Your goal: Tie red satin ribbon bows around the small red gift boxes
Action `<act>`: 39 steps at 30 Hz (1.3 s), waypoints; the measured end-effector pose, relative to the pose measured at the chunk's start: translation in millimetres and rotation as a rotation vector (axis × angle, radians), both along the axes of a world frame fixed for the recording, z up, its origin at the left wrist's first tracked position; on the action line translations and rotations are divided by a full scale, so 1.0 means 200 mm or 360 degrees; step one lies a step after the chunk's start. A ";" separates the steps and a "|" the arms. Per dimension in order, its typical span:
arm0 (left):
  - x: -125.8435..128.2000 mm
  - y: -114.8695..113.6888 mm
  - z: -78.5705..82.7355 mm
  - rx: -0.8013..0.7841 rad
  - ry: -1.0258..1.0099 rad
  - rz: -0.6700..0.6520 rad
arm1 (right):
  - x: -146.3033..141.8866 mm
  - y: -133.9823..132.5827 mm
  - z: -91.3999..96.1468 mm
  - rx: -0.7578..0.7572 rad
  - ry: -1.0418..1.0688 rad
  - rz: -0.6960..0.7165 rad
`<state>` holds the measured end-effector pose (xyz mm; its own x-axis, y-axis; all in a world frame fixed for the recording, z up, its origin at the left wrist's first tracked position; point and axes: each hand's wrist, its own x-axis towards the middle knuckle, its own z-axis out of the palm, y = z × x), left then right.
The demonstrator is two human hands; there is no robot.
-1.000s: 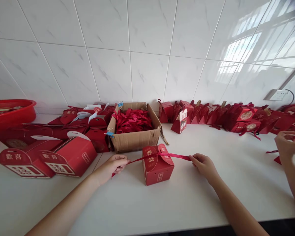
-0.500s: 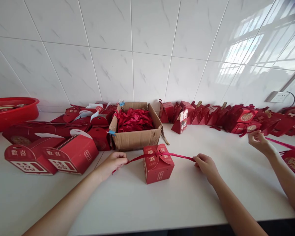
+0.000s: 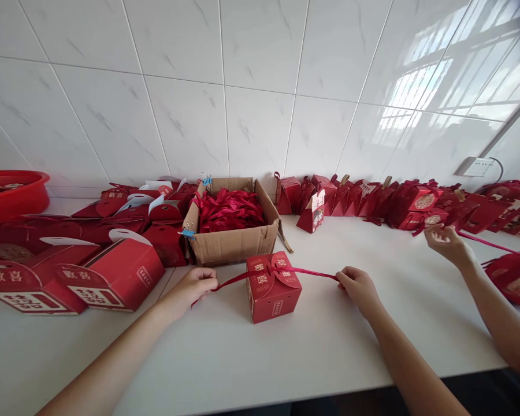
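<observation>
A small red gift box with rounded top flaps stands on the white counter in front of me. A red ribbon runs through its top and stretches out to both sides. My left hand is closed on the ribbon's left end, left of the box. My right hand is closed on the right end, right of the box. The ribbon is pulled taut between them.
An open cardboard box full of red ribbons sits behind the gift box. Flat and folded red boxes pile at the left beside a red basin. Finished red boxes line the wall. Another person's hand pulls a ribbon at right.
My hands keep the ribbon stretched across the box, hardly moving. The other person's hand at right has moved left and up, drawing out its own ribbon.
</observation>
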<state>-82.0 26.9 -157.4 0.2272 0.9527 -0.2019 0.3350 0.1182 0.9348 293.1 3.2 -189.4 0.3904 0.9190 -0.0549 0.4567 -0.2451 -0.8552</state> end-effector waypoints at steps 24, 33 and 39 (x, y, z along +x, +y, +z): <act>0.34 -0.20 0.20 0.0867 0.0204 0.0073 | -0.28 -0.02 0.36 0.0665 -0.0279 0.1134; 0.43 -0.21 0.15 0.0946 0.0282 0.0076 | -0.41 0.05 0.41 0.0645 -0.0455 0.1570; 0.43 -0.19 0.14 0.0979 0.0334 0.0010 | -0.42 0.03 0.39 0.0750 -0.0417 0.1560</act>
